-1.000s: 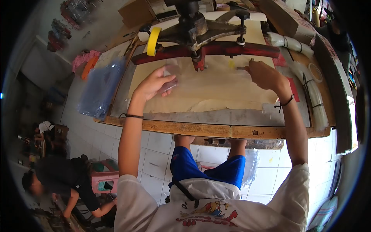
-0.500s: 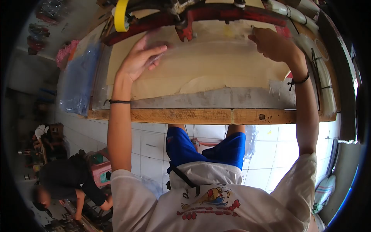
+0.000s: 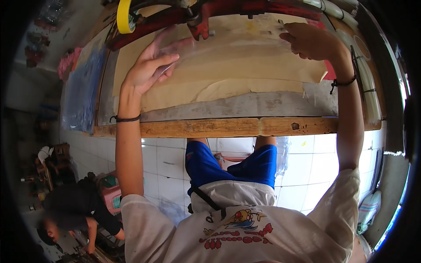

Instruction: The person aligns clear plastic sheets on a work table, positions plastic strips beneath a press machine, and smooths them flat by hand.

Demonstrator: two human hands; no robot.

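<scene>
A thin clear plastic sheet (image 3: 186,47) stretches above the brown paper (image 3: 245,65) on the worktable. My left hand (image 3: 151,65) holds its left side, the thumb on the near face and the other fingers showing through the film. At the far right my right hand (image 3: 309,41) is closed, its fingertips pinching what looks like the sheet's other end; the film is faint there. Just beyond both hands lies a red metal bar (image 3: 151,28) with a forked bracket (image 3: 200,28) near its middle.
A yellow tape roll (image 3: 125,16) hangs at the bar's left. Blue-tinted plastic sheets (image 3: 83,94) lie on the left, and bundled clear plastic (image 3: 370,96) on the right. The table's wooden edge (image 3: 197,127) is before me. Another person (image 3: 79,201) bends low at left.
The view has shifted slightly, so the table and bar sit higher and further left. Both hands remain raised over the paper; the left hand's fingers are a little more spread behind the film.
</scene>
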